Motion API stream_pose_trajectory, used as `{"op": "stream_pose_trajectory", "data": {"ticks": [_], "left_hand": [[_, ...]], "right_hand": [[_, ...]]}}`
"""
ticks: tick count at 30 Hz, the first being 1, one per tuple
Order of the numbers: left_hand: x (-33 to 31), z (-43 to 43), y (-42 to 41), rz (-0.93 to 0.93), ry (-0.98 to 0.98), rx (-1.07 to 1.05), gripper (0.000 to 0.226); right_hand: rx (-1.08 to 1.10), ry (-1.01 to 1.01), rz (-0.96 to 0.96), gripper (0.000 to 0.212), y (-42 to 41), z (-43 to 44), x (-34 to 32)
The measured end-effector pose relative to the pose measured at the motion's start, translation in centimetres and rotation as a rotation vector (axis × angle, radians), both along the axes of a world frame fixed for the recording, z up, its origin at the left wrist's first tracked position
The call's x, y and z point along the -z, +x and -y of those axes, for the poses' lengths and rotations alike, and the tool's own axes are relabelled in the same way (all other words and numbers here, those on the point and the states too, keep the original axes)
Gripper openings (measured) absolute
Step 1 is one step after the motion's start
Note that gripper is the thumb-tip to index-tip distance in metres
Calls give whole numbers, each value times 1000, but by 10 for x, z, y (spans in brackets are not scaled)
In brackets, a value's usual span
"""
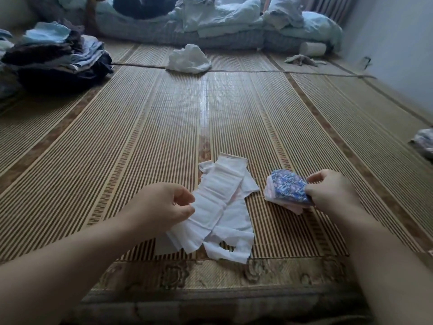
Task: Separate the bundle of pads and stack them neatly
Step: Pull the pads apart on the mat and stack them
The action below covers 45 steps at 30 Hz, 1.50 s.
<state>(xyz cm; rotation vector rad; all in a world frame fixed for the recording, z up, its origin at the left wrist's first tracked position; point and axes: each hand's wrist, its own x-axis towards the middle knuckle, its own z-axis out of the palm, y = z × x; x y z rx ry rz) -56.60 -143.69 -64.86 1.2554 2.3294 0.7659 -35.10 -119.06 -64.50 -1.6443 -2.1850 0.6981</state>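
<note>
Unfolded white pads (pixel 222 202) lie overlapping on the bamboo mat (pixel 164 141), near its front edge. My left hand (pixel 164 206) pinches the left edge of the topmost long white pad. To the right sits a small bundle of folded pads (pixel 287 191) in blue patterned wrappers, with pink edges showing underneath. My right hand (pixel 328 192) grips the right side of that bundle, thumb on top, the bundle resting on or just above the mat.
A pile of folded clothes (pixel 54 57) is at the far left. A crumpled white cloth (pixel 188 59) lies mid-far on the mat. Bedding and pillows (pixel 222 19) line the back. A wall (pixel 398 55) runs along the right, with a cloth item (pixel 424 143) beside it.
</note>
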Motion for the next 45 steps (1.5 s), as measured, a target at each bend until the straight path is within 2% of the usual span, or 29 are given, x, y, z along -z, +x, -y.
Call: {"op": "stream_pose_trajectory", "data": {"ticks": [2, 5, 8, 11, 16, 19, 23, 25, 28, 32, 36, 39, 41, 43, 45], "left_hand": [[2, -2, 4, -144, -5, 23, 31], [9, -4, 6, -307, -100, 8, 52], [12, -7, 8, -235, -305, -86, 60], [13, -12, 9, -155, -349, -105, 54], [2, -7, -1, -106, -350, -34, 20], [-2, 2, -10, -125, -305, -19, 14], [-7, 11, -20, -47, -229, -27, 10], [-11, 13, -25, -19, -218, -40, 10], [-10, 14, -28, -44, -253, -37, 7], [-6, 12, -30, -123, -292, -27, 12], [-5, 10, -33, -143, -268, -57, 16], [0, 7, -26, -128, -281, -7, 38], [6, 5, -21, -221, -318, -10, 56], [9, 3, -18, -303, -338, -36, 60], [8, 1, -17, -294, -328, -63, 59]], "right_hand": [[-29, 53, 63, 16, 1, 4, -2], [-76, 141, 37, 28, -2, 10, -7], [-187, 306, -88, 28, -16, 25, -14], [-381, 393, -173, 24, -35, 48, -20], [-561, 328, -138, 24, -61, 68, -15], [-642, 263, -86, 28, -70, 74, -8], [-905, 201, 60, 41, -82, 85, 5], [-964, 200, 86, 35, -86, 90, 9], [-976, 290, 79, 12, -90, 93, 15], [-948, 327, 107, 13, -92, 99, 16], [-968, 268, 151, 21, -90, 108, 8], [-1022, 214, 212, 24, -90, 123, 3], [-1051, 207, 229, 24, -90, 132, 2], [-1061, 186, 224, 23, -89, 137, 1], [-1066, 159, 214, 23, -88, 137, 1]]}}
